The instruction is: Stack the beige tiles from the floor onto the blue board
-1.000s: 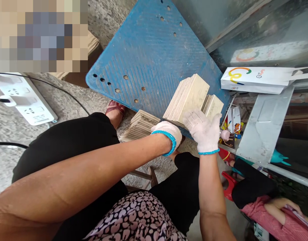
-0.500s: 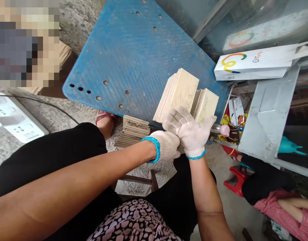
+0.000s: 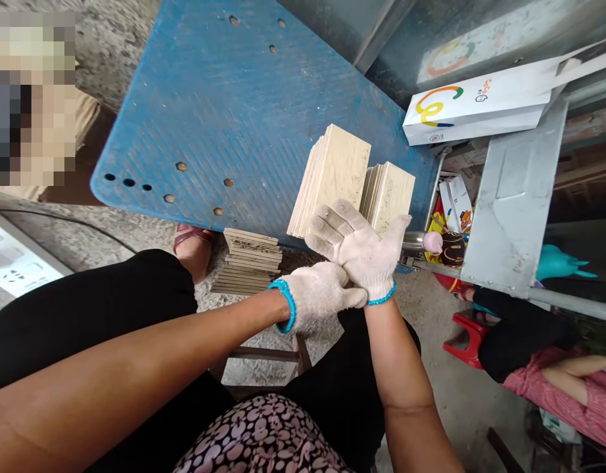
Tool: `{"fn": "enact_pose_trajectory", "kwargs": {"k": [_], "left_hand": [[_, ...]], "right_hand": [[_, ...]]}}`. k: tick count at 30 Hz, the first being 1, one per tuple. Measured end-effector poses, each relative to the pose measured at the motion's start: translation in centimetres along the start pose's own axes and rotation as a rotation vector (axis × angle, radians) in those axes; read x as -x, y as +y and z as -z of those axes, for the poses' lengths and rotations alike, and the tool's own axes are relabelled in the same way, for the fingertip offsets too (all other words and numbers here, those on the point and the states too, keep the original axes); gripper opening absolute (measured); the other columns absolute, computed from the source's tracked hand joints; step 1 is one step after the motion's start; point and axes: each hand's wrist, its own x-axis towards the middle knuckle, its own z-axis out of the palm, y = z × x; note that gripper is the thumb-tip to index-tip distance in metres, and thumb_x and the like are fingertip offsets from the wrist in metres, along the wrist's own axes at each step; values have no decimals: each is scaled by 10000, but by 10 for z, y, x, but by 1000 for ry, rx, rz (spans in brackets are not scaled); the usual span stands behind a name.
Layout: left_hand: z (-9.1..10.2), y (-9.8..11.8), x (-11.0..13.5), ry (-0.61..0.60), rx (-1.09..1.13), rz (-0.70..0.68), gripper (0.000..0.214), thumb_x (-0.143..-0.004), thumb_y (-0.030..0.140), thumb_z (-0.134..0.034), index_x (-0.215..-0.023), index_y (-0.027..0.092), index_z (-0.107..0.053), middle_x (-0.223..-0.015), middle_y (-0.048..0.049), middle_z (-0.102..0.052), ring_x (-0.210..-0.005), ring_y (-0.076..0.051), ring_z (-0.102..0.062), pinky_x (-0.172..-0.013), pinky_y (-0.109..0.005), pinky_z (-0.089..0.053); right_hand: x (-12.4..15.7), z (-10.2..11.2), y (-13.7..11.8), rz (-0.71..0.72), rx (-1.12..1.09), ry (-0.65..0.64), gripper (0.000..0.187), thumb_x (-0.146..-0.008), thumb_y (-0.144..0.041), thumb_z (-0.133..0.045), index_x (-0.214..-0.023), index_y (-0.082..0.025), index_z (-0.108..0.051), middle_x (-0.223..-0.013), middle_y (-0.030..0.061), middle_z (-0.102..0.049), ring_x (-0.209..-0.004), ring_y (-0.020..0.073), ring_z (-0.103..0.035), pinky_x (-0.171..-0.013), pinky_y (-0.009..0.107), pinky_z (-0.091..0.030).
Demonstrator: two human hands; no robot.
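Both my hands wear white knit gloves with blue cuffs. My right hand point(image 3: 359, 246) is palm up, its fingers and thumb spread, with nothing in it. My left hand point(image 3: 320, 292) is closed, back upward, against the little-finger side of the right glove, its thumb reaching to the wrist. Its fingertips are hidden. Just beyond the right fingers, a taller stack of thin pale boards point(image 3: 337, 167) and a smaller stack point(image 3: 392, 194) sit on a blue plastic board point(image 3: 194, 118). Another stack of boards point(image 3: 248, 266) is lower down, left of my hands.
A metal bottle with a pink cap point(image 3: 432, 242) lies right of my hands. A white paper bag point(image 3: 480, 102) rests at a grey metal shelf point(image 3: 512, 190). A red stool point(image 3: 465, 341) and a seated person point(image 3: 544, 381) are at right; a power strip point(image 3: 20, 263) is at left.
The view has shifted, so the board and stacks appear further left. My left hand has moved slightly down, and its thumb now reaches the right wrist. My right hand stays spread.
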Motion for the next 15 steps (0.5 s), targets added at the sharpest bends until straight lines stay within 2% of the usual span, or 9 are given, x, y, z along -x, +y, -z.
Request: {"fn": "enact_pose_trajectory", "kwargs": {"k": [5,11,15], "left_hand": [[2,5,-1,60,-61,-20,495,-830,603,-477,-914,198,-749,-822,-76,-697,-612,-186,-595,-512,-274,-340],[3,7,2,77,-62,-33,508,-781,670,-534,-785,199,-723,-729,-53,-674,-590,-176,-587,-514,-263,-346],[0,9,1,42,48,-32,374,-809,531,-582,-718,190,-707,-658,-24,-661,-552,-143,-572,-507,-240,-367]], "right_hand": [[-3,-3,-2,20,-14,28,873,-751,-872,-410,-1333,-235,-536,-1375,138,-568,-1440,318,-330,-1144,603,-278],[-4,-6,-2,34,24,53,898,-709,-905,-410,-1280,-232,-571,-1315,141,-609,-1412,319,-377,-1133,600,-295],[-5,-3,1,41,63,54,899,-711,-894,-426,-1279,-211,-566,-1284,150,-629,-1394,316,-407,-1132,603,-301]]}}
